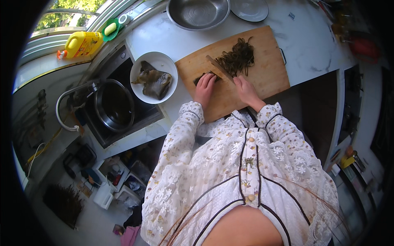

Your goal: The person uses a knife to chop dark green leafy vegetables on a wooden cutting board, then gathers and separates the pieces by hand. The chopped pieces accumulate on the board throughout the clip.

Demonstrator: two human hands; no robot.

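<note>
My left hand [205, 89] presses its fingertips on a dark rolled or stacked piece of kelp [200, 79] on the wooden cutting board [261, 83]. In my right hand [246, 92] is the handle of a kitchen knife [220, 68]; its blade slants up and left, between the piece under my left hand and a heap of thin dark kelp shreds [238, 57]. At the board's left stands a white bowl [137, 92] with larger, glossy kelp sheets [156, 81] in it.
Behind the board are a steel basin [198, 26] and a white plate [250, 10]. The sink [141, 120] at left holds a metal pot [130, 113] beside a curved faucet [58, 107]. A yellow pump bottle [83, 44] and soap in a green dish [111, 29] stand on the windowsill.
</note>
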